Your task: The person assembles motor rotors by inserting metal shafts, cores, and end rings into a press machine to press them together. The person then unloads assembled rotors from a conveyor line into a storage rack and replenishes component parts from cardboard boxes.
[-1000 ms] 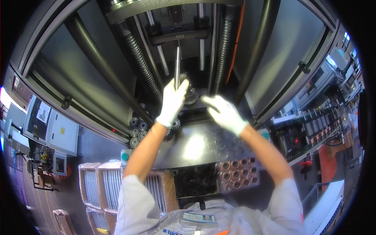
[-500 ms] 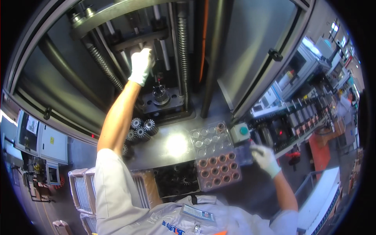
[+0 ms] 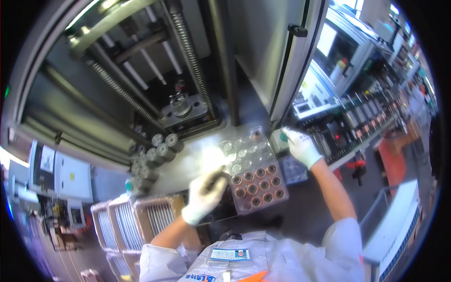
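My left hand (image 3: 206, 195), in a white glove, is closed round a dark, round part (image 3: 213, 182), smeared by motion. It hovers over the work surface, left of a clear plastic tray (image 3: 245, 205) with several copper-coloured rings in its pockets. Out to the right, my gloved right hand (image 3: 303, 147) is at a small box with a green button (image 3: 284, 136). A finger or thumb reaches onto the button, and nothing shows in that hand. Behind, in the press, the round metal fixture (image 3: 181, 108) is free of both hands.
Slotted metal cores (image 3: 162, 149) stand in a group at the left of the metal work surface (image 3: 188, 152). Wrapped bundles (image 3: 124, 223) lie lower left. The press's door frame (image 3: 293, 61) rises at the right, and a conveyor line (image 3: 357, 124) runs beyond it.
My left hand has come down out of the press to beside the tray, now with a dark part. My right hand has moved up onto the green button. The view has shifted.
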Available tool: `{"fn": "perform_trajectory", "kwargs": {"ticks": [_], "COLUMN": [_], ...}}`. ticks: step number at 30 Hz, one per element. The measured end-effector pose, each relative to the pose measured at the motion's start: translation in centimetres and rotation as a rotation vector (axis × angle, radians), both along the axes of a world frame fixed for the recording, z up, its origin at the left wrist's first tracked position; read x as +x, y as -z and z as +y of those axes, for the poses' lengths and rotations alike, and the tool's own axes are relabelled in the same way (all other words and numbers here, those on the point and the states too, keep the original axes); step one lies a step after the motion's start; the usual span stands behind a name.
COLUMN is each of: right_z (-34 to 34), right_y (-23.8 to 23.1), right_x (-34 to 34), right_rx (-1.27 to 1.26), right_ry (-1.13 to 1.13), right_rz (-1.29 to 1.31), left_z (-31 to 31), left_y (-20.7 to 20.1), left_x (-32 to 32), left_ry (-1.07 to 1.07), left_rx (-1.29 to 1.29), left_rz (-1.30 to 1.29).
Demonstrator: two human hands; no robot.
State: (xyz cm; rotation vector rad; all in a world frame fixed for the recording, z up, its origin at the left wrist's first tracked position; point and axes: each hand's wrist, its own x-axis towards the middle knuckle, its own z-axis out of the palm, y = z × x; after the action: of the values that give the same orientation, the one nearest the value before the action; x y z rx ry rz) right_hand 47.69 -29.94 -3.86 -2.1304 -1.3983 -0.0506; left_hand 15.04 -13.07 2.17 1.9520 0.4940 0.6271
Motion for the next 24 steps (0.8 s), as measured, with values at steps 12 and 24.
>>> {"fn": "perform_trajectory", "kwargs": {"ticks": [12,24], "right_z": [-22.8,-59.3], "right_y": [-3.1,9.2], "right_x": [-3.1,5.5], "right_rx": [0.325,-0.148], "right_ry": [-0.170,0.496], "right_rz": [0.283,0.522], "left_z": [-29.5,-53.4], "left_y": [5.1,11.8], "left_x": [11.9,34.8], "left_ry": [0.761,1.259], "left_rx": [0.127,-0.375], "left_rz": [0.381,0.610]}}
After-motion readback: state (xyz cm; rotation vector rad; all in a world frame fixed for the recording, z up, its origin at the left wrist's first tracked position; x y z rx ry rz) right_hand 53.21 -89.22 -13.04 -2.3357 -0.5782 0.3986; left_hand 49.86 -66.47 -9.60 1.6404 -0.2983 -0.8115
